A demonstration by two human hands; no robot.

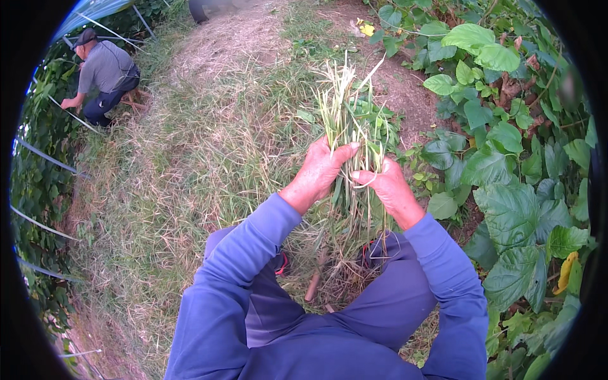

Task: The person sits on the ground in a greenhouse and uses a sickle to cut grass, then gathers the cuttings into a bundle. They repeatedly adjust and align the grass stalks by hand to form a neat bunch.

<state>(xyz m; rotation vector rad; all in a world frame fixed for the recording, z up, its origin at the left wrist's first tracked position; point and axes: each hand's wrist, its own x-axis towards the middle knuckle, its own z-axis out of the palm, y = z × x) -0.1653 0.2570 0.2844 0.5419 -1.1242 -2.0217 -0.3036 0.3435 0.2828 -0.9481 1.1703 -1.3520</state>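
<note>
Left hand (320,170) and right hand (389,187) both clasp a bundle of grass stalks (349,111), held upright above the knees; broad-leaved vines (506,158) at right; another person (101,73) crouches far left.

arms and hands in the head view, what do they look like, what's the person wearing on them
Both arms wear long, loose blue sleeves, the left sleeve and right sleeve, plain with soft folds, no markings showing, each ending at the wrist. The left hand and right hand are bare: no gloves, and no rings or watch visible.
</note>
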